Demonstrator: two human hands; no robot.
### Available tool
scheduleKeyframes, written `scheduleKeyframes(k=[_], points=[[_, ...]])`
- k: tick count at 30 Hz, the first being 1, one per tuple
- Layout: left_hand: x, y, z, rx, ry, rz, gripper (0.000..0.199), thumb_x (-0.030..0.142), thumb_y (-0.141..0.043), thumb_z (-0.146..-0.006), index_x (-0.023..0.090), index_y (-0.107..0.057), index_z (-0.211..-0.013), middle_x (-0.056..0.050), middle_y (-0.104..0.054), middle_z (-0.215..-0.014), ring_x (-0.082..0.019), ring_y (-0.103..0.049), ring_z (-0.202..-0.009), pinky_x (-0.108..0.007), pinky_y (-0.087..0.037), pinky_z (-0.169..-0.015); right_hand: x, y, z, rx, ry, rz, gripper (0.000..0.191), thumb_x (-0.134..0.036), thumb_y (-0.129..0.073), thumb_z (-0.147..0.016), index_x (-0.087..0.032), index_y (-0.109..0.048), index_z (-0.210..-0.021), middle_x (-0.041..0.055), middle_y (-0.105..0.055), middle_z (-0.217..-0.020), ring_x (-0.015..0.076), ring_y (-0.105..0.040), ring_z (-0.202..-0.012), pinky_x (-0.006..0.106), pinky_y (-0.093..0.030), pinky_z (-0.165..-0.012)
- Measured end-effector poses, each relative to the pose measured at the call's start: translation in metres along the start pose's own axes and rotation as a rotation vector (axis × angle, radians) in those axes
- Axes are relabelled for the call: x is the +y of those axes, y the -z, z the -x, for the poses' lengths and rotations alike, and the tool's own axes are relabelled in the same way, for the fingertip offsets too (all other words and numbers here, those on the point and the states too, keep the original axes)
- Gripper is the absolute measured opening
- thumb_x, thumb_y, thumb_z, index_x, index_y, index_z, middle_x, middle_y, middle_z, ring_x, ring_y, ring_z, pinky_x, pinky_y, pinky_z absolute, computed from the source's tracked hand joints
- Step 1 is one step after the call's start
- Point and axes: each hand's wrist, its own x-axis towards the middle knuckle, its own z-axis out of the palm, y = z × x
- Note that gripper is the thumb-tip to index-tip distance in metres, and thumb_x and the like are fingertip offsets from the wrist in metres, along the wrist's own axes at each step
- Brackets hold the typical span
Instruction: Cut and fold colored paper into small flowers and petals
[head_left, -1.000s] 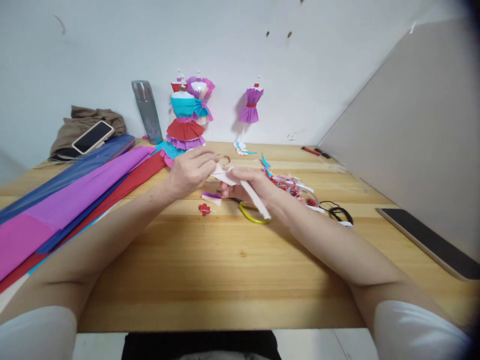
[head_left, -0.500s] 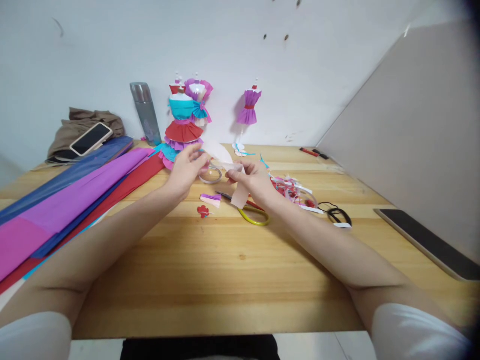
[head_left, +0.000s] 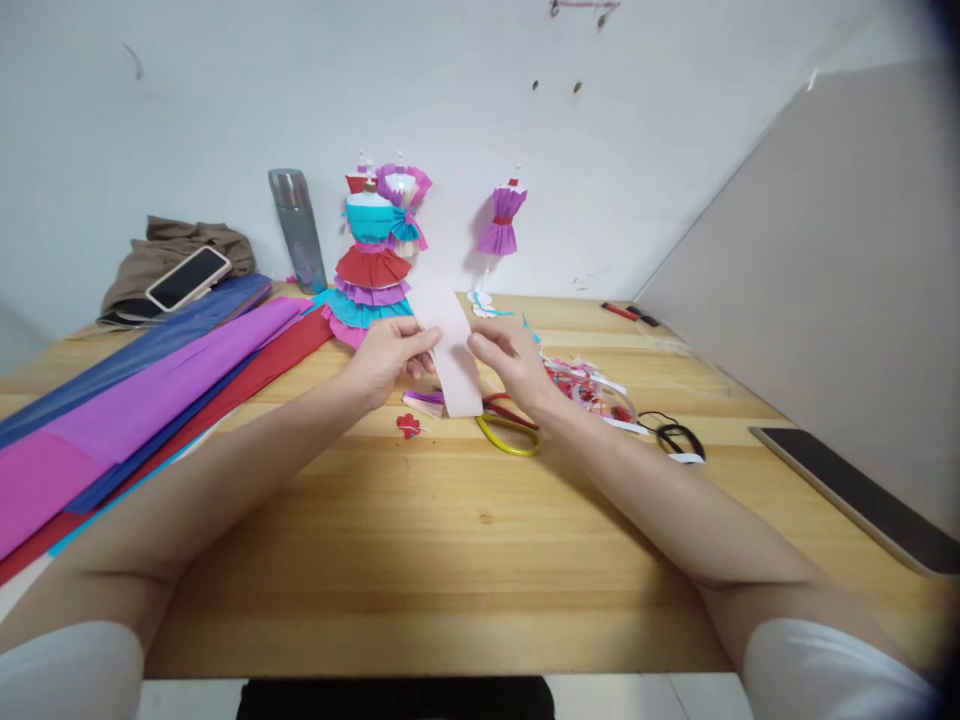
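Note:
A pale pink paper strip point(head_left: 454, 362) hangs between my two hands, its lower end above the table. My left hand point(head_left: 397, 352) pinches its left edge between thumb and fingers. My right hand point(head_left: 511, 360) is closed at the strip's right edge, thumb and fingers on the paper. Below the strip lie scissors with yellow and red handles point(head_left: 510, 440), their blades hidden. A red paper flower point(head_left: 409, 426) and a small purple and cream pleated piece point(head_left: 424, 402) lie by my left hand.
Small dress forms in crepe paper point(head_left: 371, 265) stand behind my left hand, another in purple point(head_left: 502, 222) farther right. Paper scraps point(head_left: 585, 385) and a black cord point(head_left: 679, 436) lie right. Folded coloured paper point(head_left: 150, 405), a phone point(head_left: 189, 278) and a bottle point(head_left: 298, 232) are left.
The strip, folded over in my right hand before, now hangs straight and flat. My left hand has come right and down onto its left edge.

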Motion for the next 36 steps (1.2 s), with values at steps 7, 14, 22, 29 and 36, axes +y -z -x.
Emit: scheduleKeyframes(k=[7,14,22,29,36], points=[[0.0022,0.0022,0.0008,-0.049,-0.047,-0.15,0.027,0.032,-0.079,-0.073,0.013,-0.063,-0.062,0.003,-0.051,-0.043,-0.004,-0.037,-0.037,-0.018,-0.024,-0.039,-0.0002,-0.002,-0.003,0.077,-0.158,-0.176,0.023,-0.04,-0.075,-0.064,-0.02,-0.063,-0.063,-0.0014,-0.061,-0.062,0.014,-0.052,-0.061,0.03,-0.044,-0.065],[0.0022,0.0024,0.0012,-0.13,0.006,-0.311,0.03,0.03,-0.079,-0.071,0.014,-0.059,-0.054,0.003,-0.049,-0.042,-0.006,-0.039,-0.038,-0.02,-0.025,-0.041,-0.0061,-0.0031,-0.0012,0.074,-0.133,-0.219,0.027,-0.044,-0.074,-0.067,-0.021,-0.06,-0.064,-0.0022,-0.058,-0.062,0.0128,-0.05,-0.059,0.029,-0.042,-0.06],[-0.0007,0.0044,-0.0002,-0.095,-0.019,-0.247,0.022,0.031,-0.075,-0.075,0.014,-0.066,-0.065,0.002,-0.052,-0.046,-0.006,-0.039,-0.04,-0.021,-0.026,-0.041,-0.0048,-0.004,0.0,-0.034,-0.198,-0.246,0.031,-0.045,-0.079,-0.064,-0.019,-0.063,-0.067,-0.0023,-0.06,-0.062,0.0114,-0.05,-0.058,0.027,-0.043,-0.059],[-0.0021,0.0047,-0.0012,-0.089,0.007,-0.218,0.019,0.028,-0.078,-0.069,0.012,-0.068,-0.071,0.002,-0.055,-0.049,-0.006,-0.04,-0.04,-0.02,-0.025,-0.04,-0.0035,-0.005,-0.0005,-0.011,-0.201,-0.269,0.031,-0.045,-0.077,-0.065,-0.019,-0.064,-0.074,-0.0041,-0.055,-0.06,0.0099,-0.044,-0.054,0.026,-0.037,-0.055],[-0.0007,0.0035,-0.0011,-0.101,-0.001,-0.263,0.017,0.028,-0.075,-0.072,0.013,-0.068,-0.07,0.002,-0.054,-0.048,-0.005,-0.038,-0.041,-0.02,-0.026,-0.042,-0.0005,-0.0023,-0.0026,0.082,-0.152,-0.2,0.027,-0.04,-0.074,-0.066,-0.022,-0.056,-0.057,-0.0035,-0.051,-0.054,0.0107,-0.042,-0.054,0.027,-0.037,-0.056]])
